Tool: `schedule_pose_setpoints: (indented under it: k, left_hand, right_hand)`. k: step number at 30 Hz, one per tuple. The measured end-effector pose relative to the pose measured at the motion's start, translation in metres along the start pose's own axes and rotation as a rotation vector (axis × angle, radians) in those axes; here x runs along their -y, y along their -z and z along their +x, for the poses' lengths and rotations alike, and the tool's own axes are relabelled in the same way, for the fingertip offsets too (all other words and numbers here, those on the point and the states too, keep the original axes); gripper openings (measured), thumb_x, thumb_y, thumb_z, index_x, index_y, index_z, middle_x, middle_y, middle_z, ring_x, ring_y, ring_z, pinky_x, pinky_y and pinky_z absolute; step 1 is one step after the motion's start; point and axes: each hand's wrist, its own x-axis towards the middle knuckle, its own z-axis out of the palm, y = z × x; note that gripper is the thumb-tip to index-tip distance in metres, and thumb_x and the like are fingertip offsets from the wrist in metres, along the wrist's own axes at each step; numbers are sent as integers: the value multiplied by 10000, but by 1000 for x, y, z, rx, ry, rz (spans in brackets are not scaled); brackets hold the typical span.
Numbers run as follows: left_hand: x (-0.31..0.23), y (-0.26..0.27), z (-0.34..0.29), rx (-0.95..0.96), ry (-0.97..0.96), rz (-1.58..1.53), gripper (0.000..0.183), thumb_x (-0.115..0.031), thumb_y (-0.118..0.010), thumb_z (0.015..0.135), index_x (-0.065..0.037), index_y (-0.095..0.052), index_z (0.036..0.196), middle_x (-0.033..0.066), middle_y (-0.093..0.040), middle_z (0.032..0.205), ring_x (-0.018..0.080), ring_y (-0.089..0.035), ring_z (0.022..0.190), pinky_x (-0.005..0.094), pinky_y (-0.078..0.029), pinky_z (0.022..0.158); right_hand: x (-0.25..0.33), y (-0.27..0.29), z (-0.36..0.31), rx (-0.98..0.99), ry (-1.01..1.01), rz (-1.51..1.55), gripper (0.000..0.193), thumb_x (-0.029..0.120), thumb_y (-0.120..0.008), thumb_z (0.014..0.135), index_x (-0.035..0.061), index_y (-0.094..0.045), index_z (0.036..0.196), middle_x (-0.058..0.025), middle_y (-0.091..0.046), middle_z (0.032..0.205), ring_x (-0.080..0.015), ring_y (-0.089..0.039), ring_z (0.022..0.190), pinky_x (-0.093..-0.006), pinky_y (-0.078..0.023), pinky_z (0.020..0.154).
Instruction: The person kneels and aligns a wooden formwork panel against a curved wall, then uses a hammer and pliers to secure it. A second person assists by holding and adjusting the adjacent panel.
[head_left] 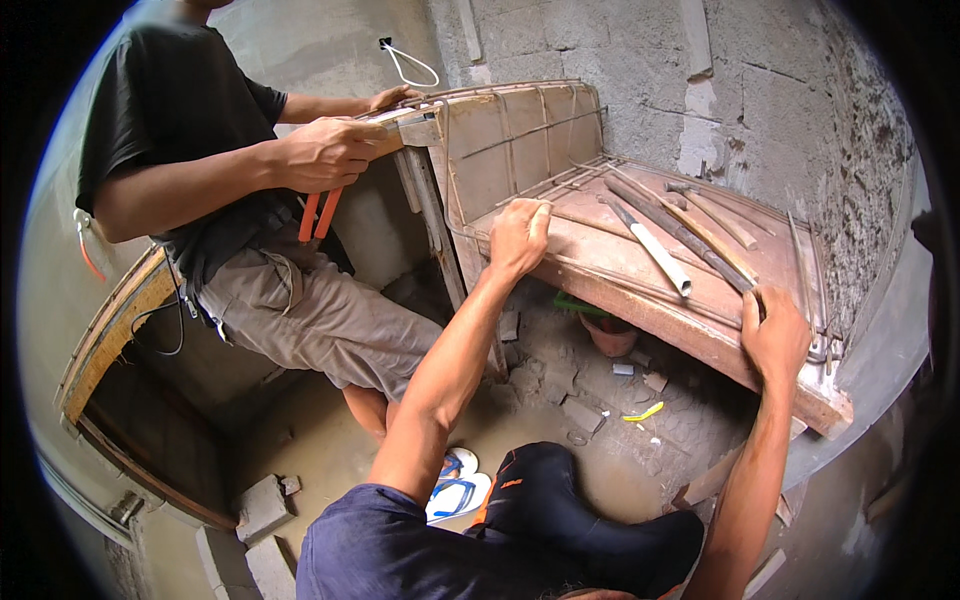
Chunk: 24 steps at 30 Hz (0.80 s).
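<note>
My left hand (520, 238) is closed in a fist around a thin steel rod at the near left edge of a wooden formwork board (640, 292). At the board's right end, my right hand (776, 335) has its fingers curled over the steel rods (690, 307) along the front edge; its palm side is hidden. Between my hands, a white-ended tube (660, 258) and a longer dark metal pipe (690, 232) lie on the board. A hammer (712, 213) with a wooden handle rests behind them. Bent rods (508, 145) stand against the upright panel at the back.
On the left a co-worker (180, 130) stands with both hands at the upper board, near an orange-handled tool (320, 213). Under the board are a bucket (608, 335), rubble and a yellow-handled item (644, 412). Concrete blocks (263, 507) lie at lower left. A rough wall (640, 90) rises behind.
</note>
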Motion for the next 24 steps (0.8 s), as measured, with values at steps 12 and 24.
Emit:
schedule_pose_setpoints:
  k: [12,24]
  left_hand:
    - [29,-74,34,525,292,170,608,-485,-402,1098,-45,-820,1138,294,-744,1232,490,-680,1203,556,-509,1055]
    - [19,-93,53,601,45,310,574,-498,-450,1075,-66,-829,1081,296,-750,1177,472,-690,1179,578,-496,1065]
  right_hand:
    - [-5,-4,3,17,1,95,189,212,-746,966,57,-749,1075,-197,-735,1011,-432,-711,951,-519,-553,851]
    - [-6,-9,4,2,3,142,177,158,-725,1009,17,-749,1112,-214,-739,1036,-409,-717,945,-468,-556,862]
